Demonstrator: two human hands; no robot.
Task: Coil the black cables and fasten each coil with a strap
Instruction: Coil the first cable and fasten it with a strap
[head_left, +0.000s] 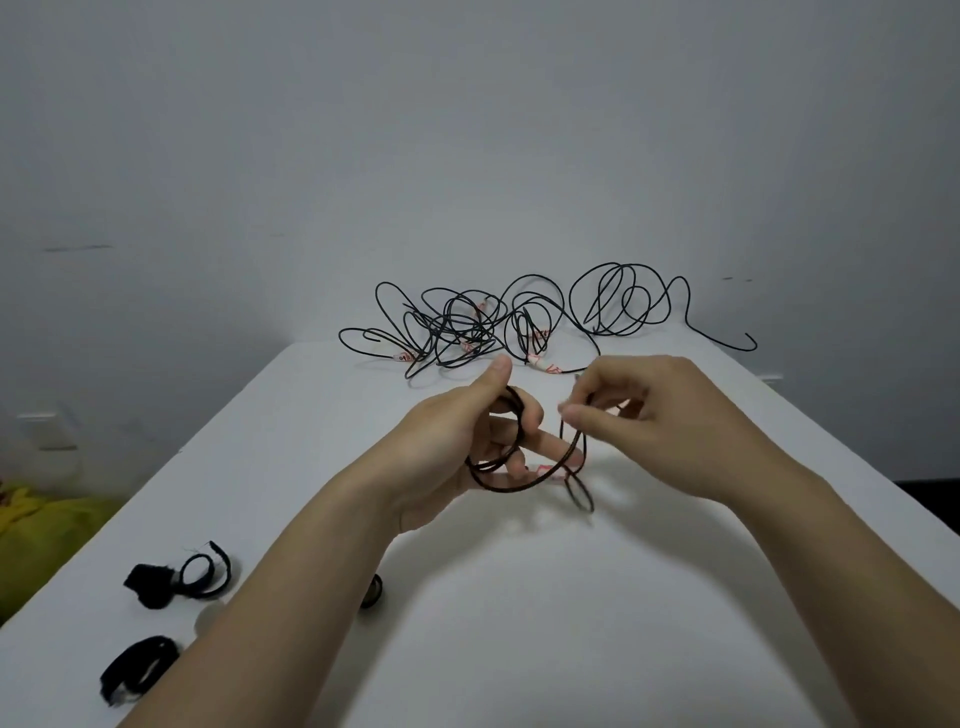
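The task is early, by my reading. One cable (519, 486) is being wound; it hangs in the air between the two hands, above the middle of the table (571, 597). The left hand (467, 441) grips the gathered turns, fingers curled through them and thumb up. The right hand (649, 410), at 3 o'clock from it, pinches the loose length between thumb and fingertips.

Only a few turns are made, and no strap is on them yet. At 12 o'clock from the hands, along the far table edge, a tangle (493, 327) of black cables with white tags lies untouched, so most of the coiling is left. At 7 o'clock, near the left table edge, lie unused straps (150, 584), one of them looped (205, 571) and another (137, 670) nearer. A small dark thing shows beside the left forearm; I cannot tell what it is.

The coil's open face turns roughly toward the camera. Its long axis seems to run from 9 to 3 o'clock, hand to hand, sagging below them. The end in the right hand appears to point toward 12.
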